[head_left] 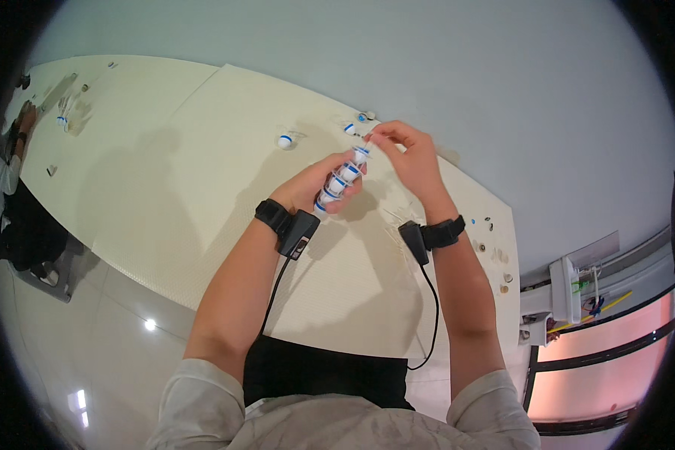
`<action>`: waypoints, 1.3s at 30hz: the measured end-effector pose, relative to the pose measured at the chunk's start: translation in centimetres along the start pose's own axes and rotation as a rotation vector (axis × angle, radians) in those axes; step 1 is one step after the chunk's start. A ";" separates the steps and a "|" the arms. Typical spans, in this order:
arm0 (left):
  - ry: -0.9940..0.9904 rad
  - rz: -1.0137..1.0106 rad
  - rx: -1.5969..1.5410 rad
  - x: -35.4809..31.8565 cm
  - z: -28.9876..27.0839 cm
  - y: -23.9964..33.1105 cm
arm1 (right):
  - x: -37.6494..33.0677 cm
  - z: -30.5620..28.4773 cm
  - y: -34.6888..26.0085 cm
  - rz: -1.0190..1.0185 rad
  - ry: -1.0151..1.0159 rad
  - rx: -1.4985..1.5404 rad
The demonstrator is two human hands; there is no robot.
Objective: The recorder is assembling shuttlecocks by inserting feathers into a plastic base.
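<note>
My left hand [315, 184] grips a short chain of white plastic fittings with blue rings [341, 178], held tilted up to the right above the cream table [202, 187]. My right hand [406, 154] pinches the top end of that chain with thumb and fingertips. Both wrists carry black bands with small black units and cables. A loose white and blue fitting [285, 140] lies on the table beyond my hands. Two more similar fittings [356, 124] lie near the far edge.
Small dark and white parts [495, 251] are scattered at the table's right end. Another person [11, 150] works at the far left end with similar pieces. A grey wall runs behind the table; a cable duct with coloured wires [589, 296] is at right.
</note>
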State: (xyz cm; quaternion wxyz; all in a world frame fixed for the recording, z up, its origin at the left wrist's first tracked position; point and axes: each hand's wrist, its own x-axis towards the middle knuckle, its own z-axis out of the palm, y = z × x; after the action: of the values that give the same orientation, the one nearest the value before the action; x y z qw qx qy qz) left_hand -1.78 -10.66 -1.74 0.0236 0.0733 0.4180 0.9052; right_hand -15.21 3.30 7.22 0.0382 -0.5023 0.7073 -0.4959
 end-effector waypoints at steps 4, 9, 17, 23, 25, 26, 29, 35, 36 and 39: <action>0.106 -0.052 0.086 0.1 0.8 0.3 | -1.5 0.8 -0.2 -0.036 -0.048 0.000; 0.134 0.003 0.083 0.1 1.7 0.2 | -1.9 0.7 0.3 -0.010 -0.046 0.004; 0.090 0.050 0.124 -0.3 1.0 0.4 | -1.2 0.9 1.1 0.060 -0.100 0.280; -0.087 -0.005 0.027 -0.5 1.1 0.2 | 2.5 4.2 7.0 0.283 -0.149 0.259; -0.267 -0.001 -0.014 -0.7 1.1 0.0 | 3.2 7.1 7.1 0.202 -0.273 0.193; -0.249 -0.010 -0.001 -1.2 1.2 -0.1 | 3.3 8.7 6.6 0.088 -0.339 0.167; -0.465 0.106 -0.185 -0.9 1.6 0.3 | 5.1 12.4 6.4 -0.090 -0.376 0.119; -0.382 0.187 -0.263 -0.1 0.3 -0.5 | 8.1 12.5 9.6 -0.186 -0.378 -0.177; -0.267 0.224 -0.290 -0.5 -0.3 -0.6 | 8.5 12.2 9.5 -0.121 -0.356 -0.021; -0.039 0.245 -0.172 0.2 0.6 0.0 | 7.6 5.1 4.9 0.020 -0.104 0.063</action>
State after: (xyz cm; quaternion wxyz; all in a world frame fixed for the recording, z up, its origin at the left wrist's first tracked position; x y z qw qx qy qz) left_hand -1.85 -10.22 -1.37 -0.0729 0.1389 0.3264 0.9321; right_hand -19.42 -5.74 4.39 0.0959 -0.5188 0.6935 -0.4907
